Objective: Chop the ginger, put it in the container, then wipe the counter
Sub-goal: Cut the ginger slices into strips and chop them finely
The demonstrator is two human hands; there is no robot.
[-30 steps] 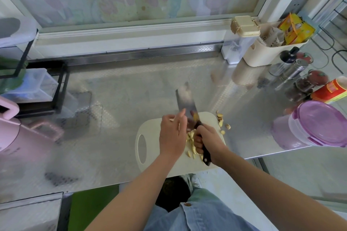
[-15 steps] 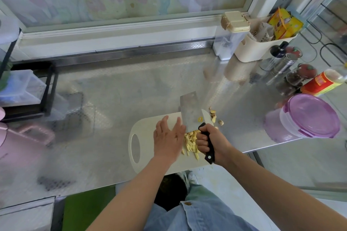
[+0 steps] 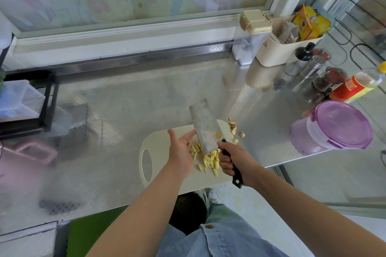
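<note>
Gathering step, it seems: over the cutting board (image 3: 158, 146), the right hand (image 3: 231, 158) grips the cleaver (image 3: 205, 129) and the left hand (image 3: 180, 152) lies spread beside the ginger pieces (image 3: 206, 158); next, scoop them up.

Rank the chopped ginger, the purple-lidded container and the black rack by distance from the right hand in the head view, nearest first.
1. Chopped ginger: on the cutting board, just left of the right hand gripping the cleaver.
2. Purple-lidded container: off to the right.
3. Black rack: far left.

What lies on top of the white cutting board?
Chopped ginger lies on the cutting board. The cleaver in the right hand and the left hand cover part of the pile; what lies beneath is hidden.
</note>
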